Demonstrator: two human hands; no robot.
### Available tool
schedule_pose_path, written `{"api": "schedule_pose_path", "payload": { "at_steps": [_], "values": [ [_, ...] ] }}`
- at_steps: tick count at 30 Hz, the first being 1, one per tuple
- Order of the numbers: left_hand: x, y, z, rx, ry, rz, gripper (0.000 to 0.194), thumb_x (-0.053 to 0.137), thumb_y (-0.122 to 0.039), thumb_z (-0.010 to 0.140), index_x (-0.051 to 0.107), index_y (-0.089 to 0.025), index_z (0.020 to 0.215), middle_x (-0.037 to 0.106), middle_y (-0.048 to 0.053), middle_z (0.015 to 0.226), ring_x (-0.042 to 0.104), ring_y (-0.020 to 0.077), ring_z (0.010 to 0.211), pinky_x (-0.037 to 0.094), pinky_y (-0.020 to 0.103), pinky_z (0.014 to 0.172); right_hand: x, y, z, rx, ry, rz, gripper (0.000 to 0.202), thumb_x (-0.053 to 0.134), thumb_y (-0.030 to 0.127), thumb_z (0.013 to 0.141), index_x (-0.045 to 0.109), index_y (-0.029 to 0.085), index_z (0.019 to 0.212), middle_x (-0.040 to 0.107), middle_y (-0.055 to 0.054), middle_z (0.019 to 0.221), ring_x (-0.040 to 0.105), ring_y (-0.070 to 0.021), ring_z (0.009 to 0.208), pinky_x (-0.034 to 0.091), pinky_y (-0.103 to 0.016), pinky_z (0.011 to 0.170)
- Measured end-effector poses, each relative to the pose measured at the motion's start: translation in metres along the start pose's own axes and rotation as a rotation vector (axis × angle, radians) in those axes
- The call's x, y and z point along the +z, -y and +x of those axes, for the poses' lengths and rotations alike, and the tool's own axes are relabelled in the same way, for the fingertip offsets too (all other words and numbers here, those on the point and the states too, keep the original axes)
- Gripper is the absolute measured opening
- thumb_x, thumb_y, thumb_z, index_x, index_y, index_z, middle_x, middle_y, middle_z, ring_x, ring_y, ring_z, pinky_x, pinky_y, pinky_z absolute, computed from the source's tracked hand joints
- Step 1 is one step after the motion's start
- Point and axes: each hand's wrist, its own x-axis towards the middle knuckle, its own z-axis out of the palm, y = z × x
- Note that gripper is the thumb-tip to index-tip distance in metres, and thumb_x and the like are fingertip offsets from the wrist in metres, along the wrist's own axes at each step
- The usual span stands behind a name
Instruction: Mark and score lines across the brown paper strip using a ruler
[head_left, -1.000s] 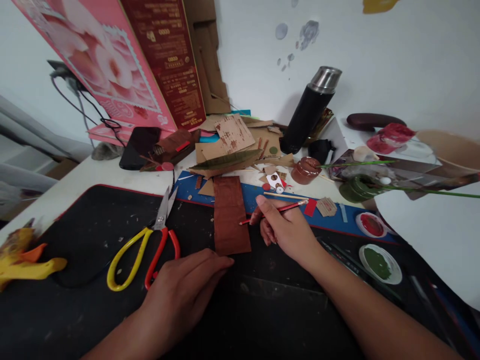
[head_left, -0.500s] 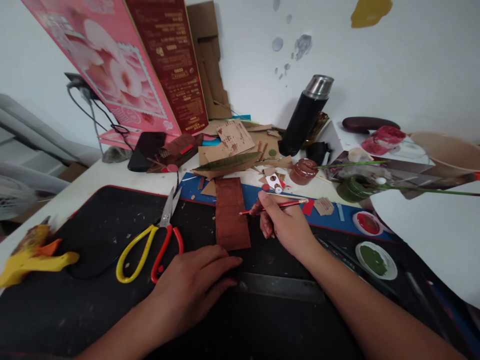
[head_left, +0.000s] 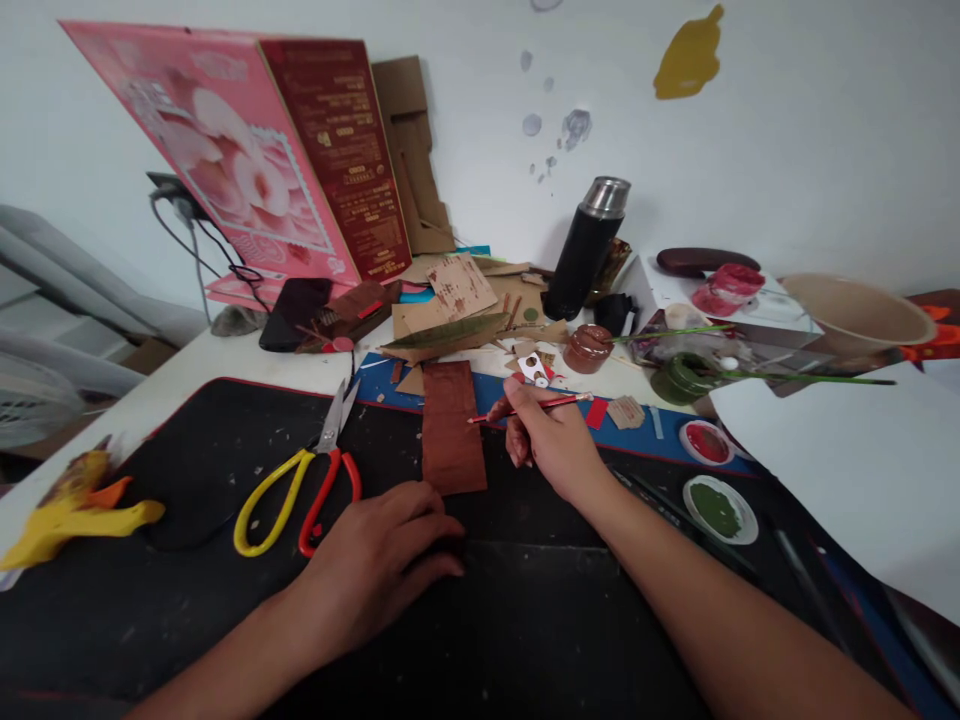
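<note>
My right hand (head_left: 551, 440) is closed around a red pencil (head_left: 559, 401), its tip pointing left at the right edge of a brown painted strip (head_left: 453, 430). Brown paint stains the fingertips. The strip lies flat on the black mat (head_left: 225, 620). Just below its lower end, my left hand (head_left: 390, 555) rests palm down with its fingers loosely bent and apart, holding nothing. By the left fingertips, a dark ruler (head_left: 540, 556) barely stands out from the mat. To the left lie scissors (head_left: 330, 440) with one yellow and one red handle, blades parted.
A yellow glue gun (head_left: 82, 515) lies at the left. Behind the mat are cardboard scraps (head_left: 461, 287), a black flask (head_left: 589, 250), a brown paint jar (head_left: 589, 347) and a green paint jar (head_left: 682, 378). Lids of red paint (head_left: 706, 442) and green paint (head_left: 720, 509) sit right.
The camera view has shifted slightly, moving the scene left. Both hands keep nearly the same place beside the brown strip, and the pencil stays in the right hand. The ruler shows less clearly.
</note>
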Motion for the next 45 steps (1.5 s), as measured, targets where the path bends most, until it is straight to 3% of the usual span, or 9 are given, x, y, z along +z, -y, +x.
{"api": "schedule_pose_path", "payload": {
  "at_steps": [4, 8, 11, 16, 22, 26, 36, 45],
  "values": [
    [-0.004, -0.010, -0.001, 0.033, -0.032, 0.017, 0.011, 0.059, -0.023, 0.103, 0.069, -0.020, 0.100, 0.065, 0.002, 0.087, 0.063, 0.0134, 0.072, 0.048, 0.024, 0.057, -0.002, 0.000, 0.001, 0.001, 0.000, 0.021, 0.049, 0.060, 0.064, 0.095, 0.069, 0.020, 0.075, 0.047, 0.008, 0.043, 0.048, -0.0094, 0.035, 0.030, -0.023, 0.037],
    [-0.013, -0.017, -0.003, 0.106, -0.127, 0.215, 0.014, 0.056, -0.015, 0.102, 0.068, -0.020, 0.105, 0.068, 0.001, 0.087, 0.061, 0.0138, 0.070, 0.047, 0.026, 0.058, -0.006, 0.003, 0.003, -0.018, -0.004, 0.017, 0.049, 0.060, 0.063, 0.096, 0.070, 0.021, 0.074, 0.047, 0.007, 0.042, 0.049, -0.0094, 0.035, 0.030, -0.023, 0.037],
    [-0.024, -0.011, -0.003, 0.150, -0.188, 0.402, 0.017, 0.056, -0.013, 0.101, 0.068, -0.020, 0.112, 0.072, 0.003, 0.095, 0.066, 0.0164, 0.078, 0.051, 0.029, 0.065, -0.011, 0.006, 0.006, -0.041, -0.031, 0.028, 0.049, 0.059, 0.062, 0.097, 0.070, 0.020, 0.075, 0.048, 0.007, 0.042, 0.049, -0.0096, 0.036, 0.030, -0.023, 0.037],
    [-0.034, 0.001, 0.006, 0.210, -0.170, 0.618, 0.025, 0.052, -0.010, 0.102, 0.067, -0.017, 0.120, 0.073, 0.006, 0.101, 0.067, 0.0190, 0.081, 0.054, 0.031, 0.068, -0.021, 0.017, 0.007, -0.109, -0.098, -0.009, 0.050, 0.059, 0.065, 0.097, 0.070, 0.020, 0.079, 0.048, 0.007, 0.044, 0.050, -0.0101, 0.037, 0.031, -0.024, 0.038],
    [-0.023, -0.009, 0.032, 0.192, -0.038, 0.663, 0.032, 0.038, -0.007, 0.104, 0.062, -0.010, 0.124, 0.072, 0.009, 0.101, 0.066, 0.0206, 0.074, 0.052, 0.031, 0.051, -0.016, 0.022, -0.004, -0.203, -0.105, -0.142, 0.049, 0.055, 0.063, 0.101, 0.070, 0.021, 0.079, 0.052, 0.006, 0.046, 0.051, -0.0100, 0.041, 0.037, -0.024, 0.044],
    [-0.012, -0.013, 0.043, 0.189, -0.018, 0.614, 0.034, 0.031, -0.010, 0.105, 0.062, -0.007, 0.120, 0.071, 0.012, 0.099, 0.067, 0.0225, 0.075, 0.056, 0.032, 0.051, -0.011, 0.018, -0.008, -0.212, -0.082, -0.193, 0.047, 0.053, 0.057, 0.105, 0.074, 0.021, 0.081, 0.054, 0.005, 0.047, 0.053, -0.0105, 0.042, 0.039, -0.025, 0.047],
    [0.004, -0.008, 0.033, 0.198, -0.006, 0.537, 0.039, 0.027, -0.009, 0.105, 0.061, -0.004, 0.124, 0.072, 0.014, 0.104, 0.069, 0.0236, 0.086, 0.066, 0.036, 0.068, -0.006, 0.000, -0.002, -0.122, -0.004, -0.213, 0.046, 0.053, 0.056, 0.105, 0.077, 0.022, 0.086, 0.055, 0.005, 0.048, 0.053, -0.0114, 0.044, 0.041, -0.026, 0.049],
    [0.008, -0.004, 0.028, 0.171, -0.004, 0.522, 0.038, 0.037, -0.005, 0.100, 0.063, -0.003, 0.128, 0.071, 0.017, 0.117, 0.065, 0.0273, 0.105, 0.066, 0.039, 0.083, -0.007, 0.002, 0.003, 0.016, 0.021, -0.124, 0.045, 0.054, 0.055, 0.103, 0.074, 0.020, 0.083, 0.054, 0.006, 0.048, 0.051, -0.0094, 0.041, 0.034, -0.023, 0.042]
  ]
}}
